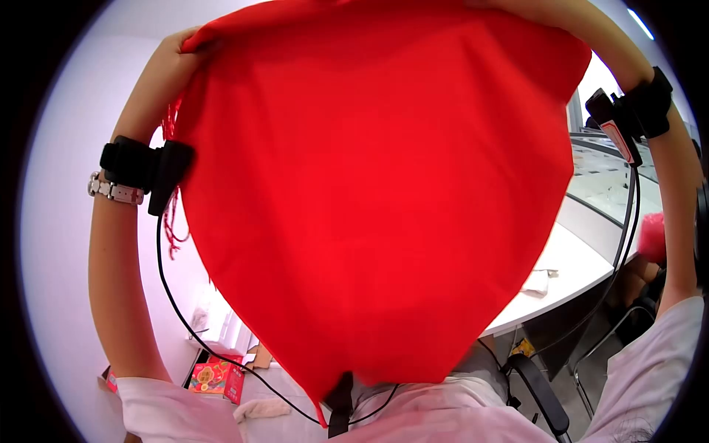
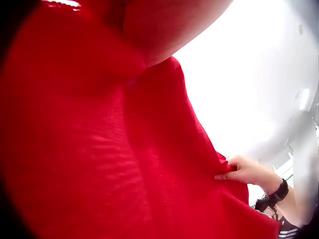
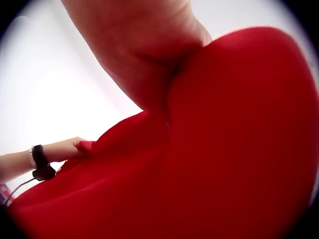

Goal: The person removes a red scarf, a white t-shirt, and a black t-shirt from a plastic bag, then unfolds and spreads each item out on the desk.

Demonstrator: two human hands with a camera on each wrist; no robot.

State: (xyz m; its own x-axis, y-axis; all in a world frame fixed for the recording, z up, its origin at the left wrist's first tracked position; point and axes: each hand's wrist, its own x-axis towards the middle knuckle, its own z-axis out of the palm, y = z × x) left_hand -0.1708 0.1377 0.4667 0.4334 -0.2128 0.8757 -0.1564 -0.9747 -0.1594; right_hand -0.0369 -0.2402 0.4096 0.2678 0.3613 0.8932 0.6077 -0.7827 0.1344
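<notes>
A large red fringed scarf (image 1: 369, 184) hangs spread out in front of me and fills most of the head view. Red tassels (image 1: 173, 240) dangle along its left side. My left hand (image 1: 193, 43) grips the upper left edge, its fingers largely behind the cloth. In the left wrist view my right hand (image 2: 244, 171) pinches the opposite upper edge, with the thumb on the near face. The right wrist view shows the left hand (image 3: 69, 148) bunching a bit of the cloth. Both arms are raised and spread apart, and the lower end hangs to my lap.
A white table (image 1: 583, 258) curves away on the right, with a small pale cloth (image 1: 539, 282) on it. A black chair armrest (image 1: 538, 395) is at lower right. A red printed box (image 1: 216, 378) stands at lower left. Black cables (image 1: 164, 284) run down from both wrist cameras.
</notes>
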